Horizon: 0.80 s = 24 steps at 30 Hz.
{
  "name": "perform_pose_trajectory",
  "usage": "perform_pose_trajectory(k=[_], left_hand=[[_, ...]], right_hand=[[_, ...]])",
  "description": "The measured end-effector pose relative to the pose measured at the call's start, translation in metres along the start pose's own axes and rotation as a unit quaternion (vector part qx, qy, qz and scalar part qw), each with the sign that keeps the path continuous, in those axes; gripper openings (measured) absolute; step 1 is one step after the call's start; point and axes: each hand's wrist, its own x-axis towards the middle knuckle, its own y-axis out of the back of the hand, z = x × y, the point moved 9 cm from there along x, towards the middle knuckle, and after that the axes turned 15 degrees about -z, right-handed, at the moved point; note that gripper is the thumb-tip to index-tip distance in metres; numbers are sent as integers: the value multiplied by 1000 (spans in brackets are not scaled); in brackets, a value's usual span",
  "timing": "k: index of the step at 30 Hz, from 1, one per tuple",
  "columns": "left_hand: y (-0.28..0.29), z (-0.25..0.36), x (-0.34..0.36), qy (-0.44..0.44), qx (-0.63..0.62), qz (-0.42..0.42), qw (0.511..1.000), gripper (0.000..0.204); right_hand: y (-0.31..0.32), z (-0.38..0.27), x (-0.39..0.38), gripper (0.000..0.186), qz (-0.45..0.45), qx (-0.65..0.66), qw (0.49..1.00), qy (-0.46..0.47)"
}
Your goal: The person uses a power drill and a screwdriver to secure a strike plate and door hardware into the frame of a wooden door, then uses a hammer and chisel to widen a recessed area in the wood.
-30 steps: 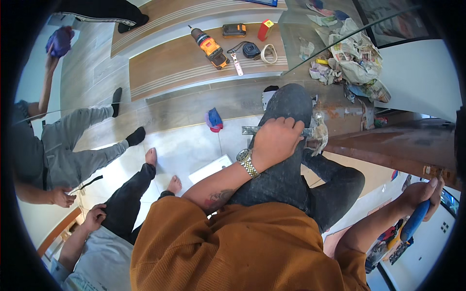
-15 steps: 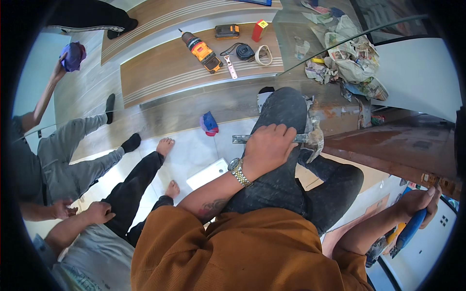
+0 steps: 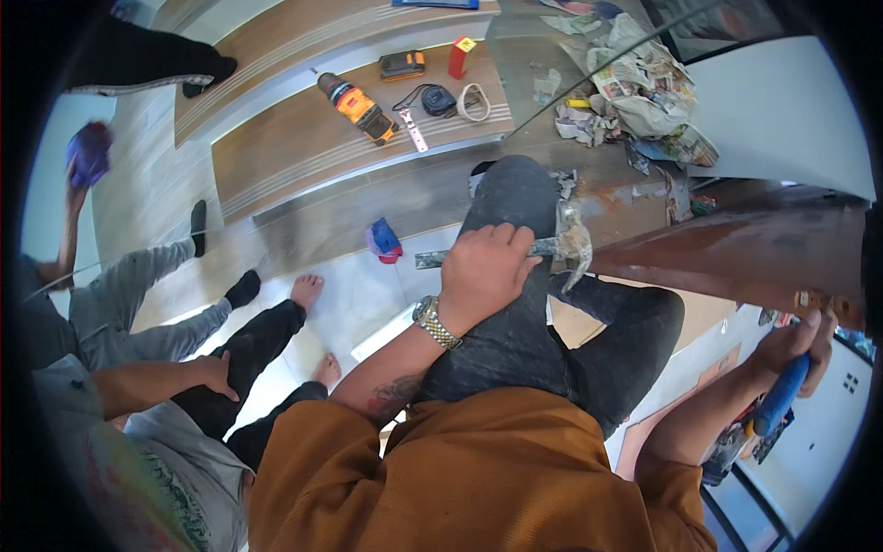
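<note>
On the raised thigh [image 3: 510, 204] in dark trousers: left hand [image 3: 487, 273] wrapped round the handle of a claw hammer [image 3: 574, 247], fingers closed, head pointing right, claw toward the wearer. Far right: right hand [image 3: 798, 357] closed on a blue-handled tool [image 3: 782, 397], up at the end of a brown wooden panel [image 3: 727, 250]. Tool tip hidden by the fingers, can't tell if it touches wood. Ahead on the step [image 3: 276, 164]: orange-black drill [image 3: 361, 110], battery pack [image 3: 403, 64], tape measure [image 3: 438, 100], red box [image 3: 461, 60]. Crumpled newspaper [image 3: 635, 83] piled right of that.
</note>
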Motion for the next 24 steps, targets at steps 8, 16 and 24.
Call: perform_pose_trajectory(k=[8,16,24], left_hand=[[-27,47,47,60,70,-33,995,32],[-36,119,57,24,123,9,992,30],[-47,128,57,37,139,0,990,31]], right_hand=[[-3,42,-25,14,31,93,978,-182],[24,54,3,33,18,116,991,64],[36,80,14,36,46,89,994,49]])
